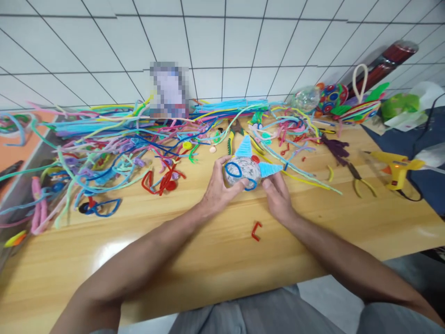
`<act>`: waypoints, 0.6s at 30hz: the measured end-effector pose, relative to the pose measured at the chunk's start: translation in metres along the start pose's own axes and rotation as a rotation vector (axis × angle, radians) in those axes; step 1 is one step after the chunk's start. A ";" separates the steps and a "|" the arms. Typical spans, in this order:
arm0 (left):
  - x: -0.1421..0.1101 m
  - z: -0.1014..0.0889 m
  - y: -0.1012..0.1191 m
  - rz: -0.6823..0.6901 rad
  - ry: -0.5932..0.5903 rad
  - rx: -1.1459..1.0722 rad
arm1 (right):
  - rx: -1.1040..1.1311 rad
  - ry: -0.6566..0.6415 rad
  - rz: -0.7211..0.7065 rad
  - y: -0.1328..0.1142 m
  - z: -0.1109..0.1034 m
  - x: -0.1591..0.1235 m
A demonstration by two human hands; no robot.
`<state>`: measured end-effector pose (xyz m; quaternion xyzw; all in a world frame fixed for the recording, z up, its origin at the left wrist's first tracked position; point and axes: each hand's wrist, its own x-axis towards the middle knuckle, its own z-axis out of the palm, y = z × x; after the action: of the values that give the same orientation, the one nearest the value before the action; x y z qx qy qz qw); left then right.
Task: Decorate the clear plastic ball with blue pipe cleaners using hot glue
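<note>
A grey-and-white speckled ball (245, 170) sits in my left hand (219, 185), its fingers and thumb wrapped round the ball's near side. On the ball are blue pipe-cleaner loops (233, 170), a red round piece (255, 159) and two light blue ribbed triangles: the upper triangle (244, 147) points away, and the right triangle (270, 170) points rightward. My right hand (278, 197) is closed at the right triangle, its thumb in front and its fingers partly hidden behind. A bent red pipe cleaner (256, 231) lies on the table just below my hands.
Many coloured pipe cleaners (114, 134) cover the left and back of the wooden table (194, 260). Pliers (237, 130) lie behind the ball; yellow-handled pliers (359, 181) and a yellow glue gun (396, 167) are at right. Decorated balls (332, 97) stand by the tiled wall.
</note>
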<state>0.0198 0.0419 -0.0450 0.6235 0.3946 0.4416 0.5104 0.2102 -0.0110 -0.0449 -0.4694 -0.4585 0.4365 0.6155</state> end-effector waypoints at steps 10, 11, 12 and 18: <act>0.002 -0.006 0.001 0.026 0.006 -0.091 | -0.056 -0.113 -0.033 0.002 0.001 -0.004; 0.001 -0.006 0.001 0.030 0.013 -0.081 | -0.053 -0.121 -0.035 0.003 0.001 -0.004; 0.001 -0.007 0.001 0.033 0.019 -0.070 | -0.041 -0.122 -0.031 0.004 0.001 -0.004; -0.002 -0.011 -0.003 0.053 -0.006 0.014 | 0.072 -0.072 0.047 0.010 0.004 -0.001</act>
<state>0.0083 0.0441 -0.0471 0.6389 0.3793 0.4502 0.4951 0.2051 -0.0090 -0.0543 -0.4417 -0.4532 0.4838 0.6045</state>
